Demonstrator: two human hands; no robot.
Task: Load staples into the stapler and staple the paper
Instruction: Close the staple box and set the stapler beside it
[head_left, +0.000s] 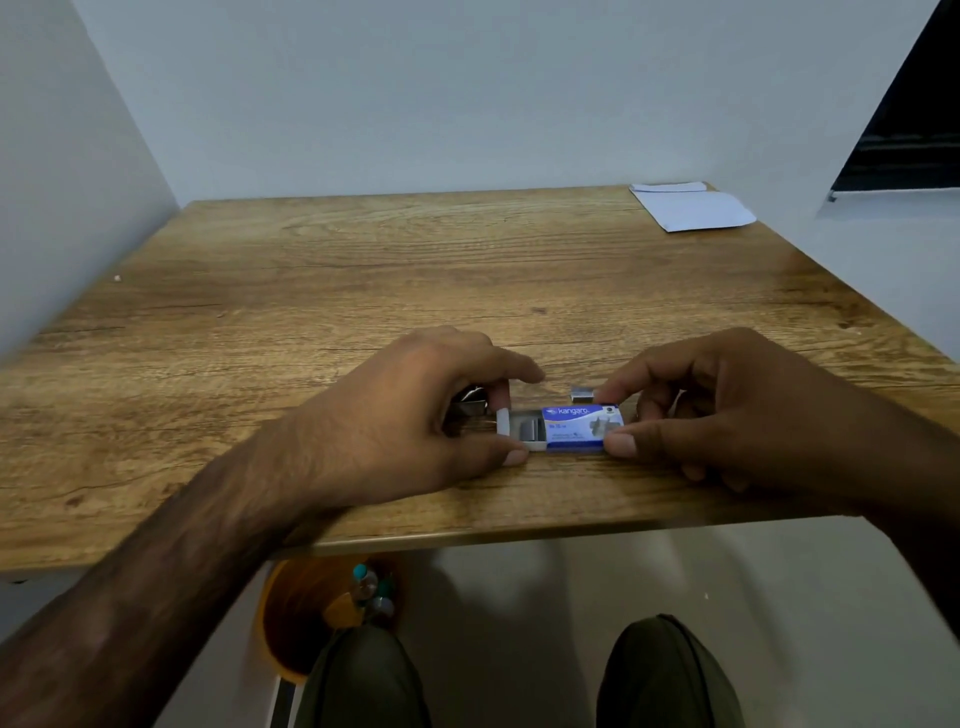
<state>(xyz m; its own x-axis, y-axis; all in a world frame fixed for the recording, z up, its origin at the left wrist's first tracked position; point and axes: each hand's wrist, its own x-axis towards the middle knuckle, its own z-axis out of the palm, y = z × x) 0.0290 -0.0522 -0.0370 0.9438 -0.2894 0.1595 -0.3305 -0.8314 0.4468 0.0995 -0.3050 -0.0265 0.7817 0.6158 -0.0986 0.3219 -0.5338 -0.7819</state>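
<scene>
A small blue staple box (581, 427) lies on the wooden table (363, 270) near its front edge. Its white inner tray (519, 429) is slid out to the left, and grey staple strips show inside. My left hand (415, 410) pinches the tray's left end between thumb and fingers. My right hand (727, 410) grips the blue sleeve at its right end. A loose strip of staples (582, 394) lies just behind the box. The stapler (467, 408), dark and metallic, is mostly hidden behind my left hand. White paper (693, 207) lies at the far right corner.
Light walls close the table at the left and back. A dark window stands at the upper right. Below the table's front edge are an orange bin (306, 613) holding bottles and my two knees.
</scene>
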